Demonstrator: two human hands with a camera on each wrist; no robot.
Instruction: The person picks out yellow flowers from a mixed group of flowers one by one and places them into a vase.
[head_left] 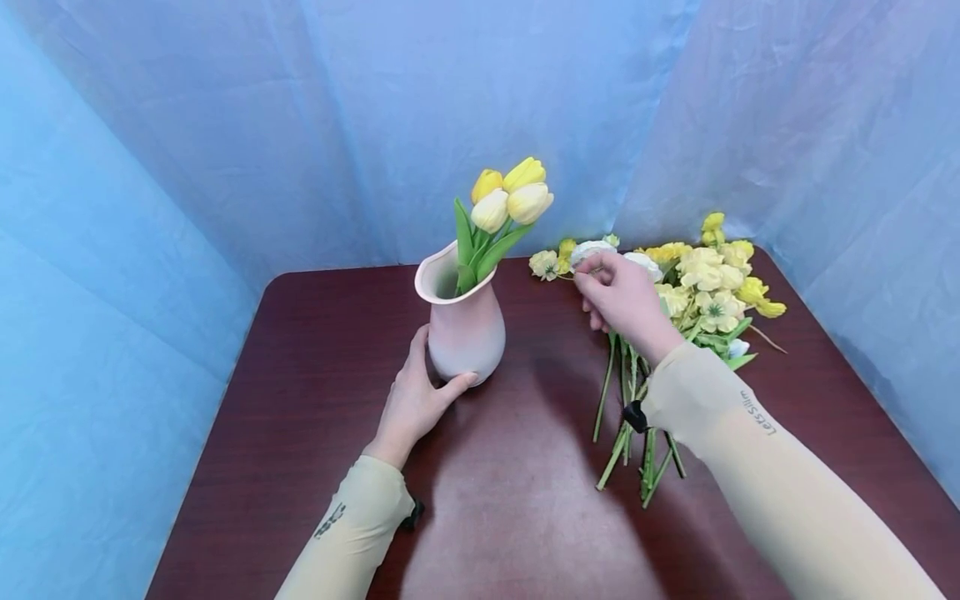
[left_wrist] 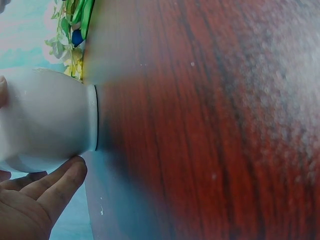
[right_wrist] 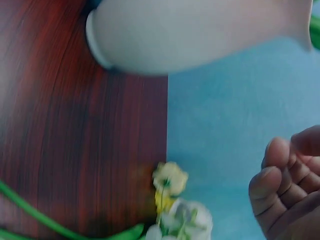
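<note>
A pink-and-grey vase (head_left: 467,333) stands on the table with several yellow and cream tulips (head_left: 510,196) leaning to the right in its mouth. My left hand (head_left: 420,396) holds the vase low on its body, thumb across the front and fingers along the left side. In the left wrist view, fingertips (left_wrist: 75,170) touch the vase close to its base. To the right of the vase, my right hand (head_left: 622,300) hovers by the loose flowers, its fingers loosely curled. The right wrist view shows nothing between those fingers (right_wrist: 265,185).
A heap of yellow and cream artificial flowers (head_left: 701,275) lies on the table's right side, green stems (head_left: 626,450) pointing toward the front. White blooms (head_left: 641,265) lie near the back edge. Blue curtains (head_left: 480,100) surround the dark red wooden table (head_left: 315,375).
</note>
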